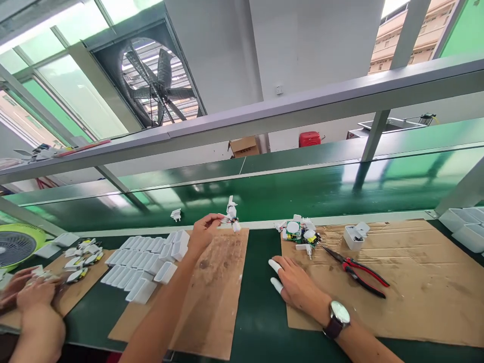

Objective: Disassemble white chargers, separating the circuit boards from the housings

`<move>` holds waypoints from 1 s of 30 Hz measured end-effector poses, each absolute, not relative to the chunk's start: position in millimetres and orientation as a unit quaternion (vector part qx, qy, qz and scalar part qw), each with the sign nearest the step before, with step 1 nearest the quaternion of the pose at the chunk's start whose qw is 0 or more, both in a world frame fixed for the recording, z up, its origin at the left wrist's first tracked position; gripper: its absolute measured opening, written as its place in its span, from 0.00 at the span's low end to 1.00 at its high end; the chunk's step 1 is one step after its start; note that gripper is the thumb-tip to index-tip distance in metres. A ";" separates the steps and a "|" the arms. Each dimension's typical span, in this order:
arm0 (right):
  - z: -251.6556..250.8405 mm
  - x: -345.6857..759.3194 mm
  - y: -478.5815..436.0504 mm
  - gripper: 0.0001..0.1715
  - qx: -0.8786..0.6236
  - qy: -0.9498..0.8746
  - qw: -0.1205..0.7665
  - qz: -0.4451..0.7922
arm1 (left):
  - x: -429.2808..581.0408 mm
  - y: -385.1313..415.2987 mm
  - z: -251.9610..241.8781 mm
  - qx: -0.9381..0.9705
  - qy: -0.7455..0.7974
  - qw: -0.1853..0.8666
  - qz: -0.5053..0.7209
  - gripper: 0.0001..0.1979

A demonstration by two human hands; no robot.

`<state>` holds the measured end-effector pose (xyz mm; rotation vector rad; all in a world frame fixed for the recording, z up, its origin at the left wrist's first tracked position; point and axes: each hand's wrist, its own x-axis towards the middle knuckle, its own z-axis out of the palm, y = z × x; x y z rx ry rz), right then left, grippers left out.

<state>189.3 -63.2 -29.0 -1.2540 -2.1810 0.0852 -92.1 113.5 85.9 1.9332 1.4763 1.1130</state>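
Observation:
My left hand (204, 233) is raised above a brown cardboard sheet (215, 292) and pinches a small white plug part with wires (231, 216) at its fingertips. My right hand (297, 285), a watch on its wrist and white cots on two fingertips, lies flat and open on the edge of a second cardboard sheet (408, 297). It holds nothing. Just beyond it sits a small heap of circuit boards and white parts (300, 232).
Red-handled pliers (359, 272) lie right of my right hand, near a white casing (355, 236). Rows of white casings (143, 262) lie at left. Another person's hands (26, 295) work at far left by a green fan (17, 247). A green conveyor belt (302, 194) carries one plug (176, 215).

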 end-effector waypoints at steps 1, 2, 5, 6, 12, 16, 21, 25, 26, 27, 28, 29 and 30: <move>-29.3 189.9 -63.1 0.20 -0.475 -0.817 0.326 0.035 | -84.9 97.4 84.9 0.730 0.504 0.266 0.376 0.15; -29.8 190.6 -62.9 0.22 -0.475 -0.810 0.340 0.040 | -76.4 82.0 82.3 0.754 0.471 0.300 0.346 0.15; -31.9 193.1 -62.2 0.27 -0.478 -0.805 0.347 0.054 | -46.2 45.6 67.1 0.803 0.382 0.373 0.266 0.13; -32.5 194.1 -61.9 0.29 -0.480 -0.806 0.342 0.058 | -36.3 38.0 60.9 0.812 0.362 0.383 0.252 0.13; -29.5 201.2 -62.0 0.32 -0.514 -0.789 0.332 0.062 | -15.0 22.5 42.6 0.816 0.375 0.317 0.305 0.12; -25.6 204.2 -67.5 0.34 -0.494 -0.798 0.343 0.048 | -38.2 0.2 48.1 0.814 0.402 0.261 0.328 0.11; -29.7 199.1 -75.8 0.36 -0.436 -0.831 0.346 0.023 | -85.6 -33.9 49.5 0.802 0.475 0.165 0.323 0.11; -35.0 191.0 -83.0 0.27 -0.384 -0.865 0.324 0.016 | -139.8 -43.5 48.2 0.739 0.584 0.047 0.333 0.15; -37.1 190.2 -84.7 0.25 -0.379 -0.870 0.314 0.019 | -153.9 -44.3 47.7 0.717 0.610 0.021 0.337 0.16; -39.7 190.0 -86.3 0.24 -0.378 -0.874 0.305 0.024 | -167.2 -44.9 46.8 0.693 0.635 -0.005 0.340 0.16; -42.9 190.4 -87.7 0.24 -0.380 -0.876 0.295 0.032 | -179.4 -45.5 45.5 0.671 0.658 -0.027 0.341 0.16; -46.5 191.3 -88.8 0.24 -0.384 -0.876 0.289 0.039 | -190.2 -46.0 43.7 0.650 0.678 -0.045 0.340 0.16; -50.4 192.3 -89.5 0.24 -0.389 -0.875 0.285 0.047 | -199.2 -46.7 41.6 0.633 0.695 -0.059 0.336 0.15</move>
